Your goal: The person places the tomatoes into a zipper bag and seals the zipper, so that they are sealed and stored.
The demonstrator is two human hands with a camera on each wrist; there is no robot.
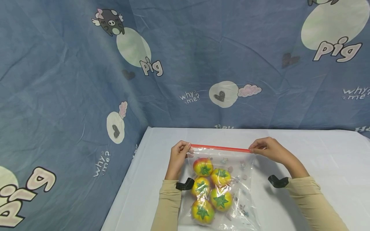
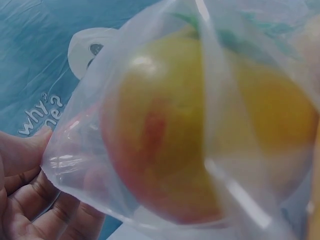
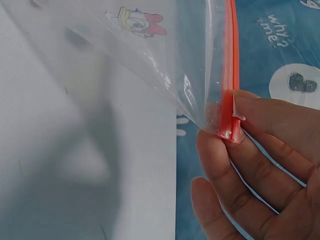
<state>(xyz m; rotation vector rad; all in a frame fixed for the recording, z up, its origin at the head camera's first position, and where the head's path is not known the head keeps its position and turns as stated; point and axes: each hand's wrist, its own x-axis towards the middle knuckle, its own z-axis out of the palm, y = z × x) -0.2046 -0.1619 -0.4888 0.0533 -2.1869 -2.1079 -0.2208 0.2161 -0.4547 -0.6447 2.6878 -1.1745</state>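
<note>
A clear zip bag (image 1: 244, 192) with a red zip strip (image 1: 221, 148) along its top stretches between both hands. Inside it lie several yellow-red toy tomatoes (image 1: 203, 166) with green star-shaped tops. At the strip's left end, my left hand (image 1: 177, 157) pinches the bag's corner between thumb and fingers. My right hand (image 1: 271, 150) pinches the opposite end; in the right wrist view, thumb and fingers grip the red strip (image 3: 229, 75) at its tip. Up close in the left wrist view, one fruit (image 2: 160, 130) shows through the plastic. Cartoon prints mark the bag.
A white table (image 1: 138, 199) lies under the bag. Behind it and at the left hangs a blue curtain (image 1: 179, 41) printed with pigs and lettering. Each wrist carries a black camera mount, one at the left (image 1: 185, 184) and one at the right (image 1: 278, 181).
</note>
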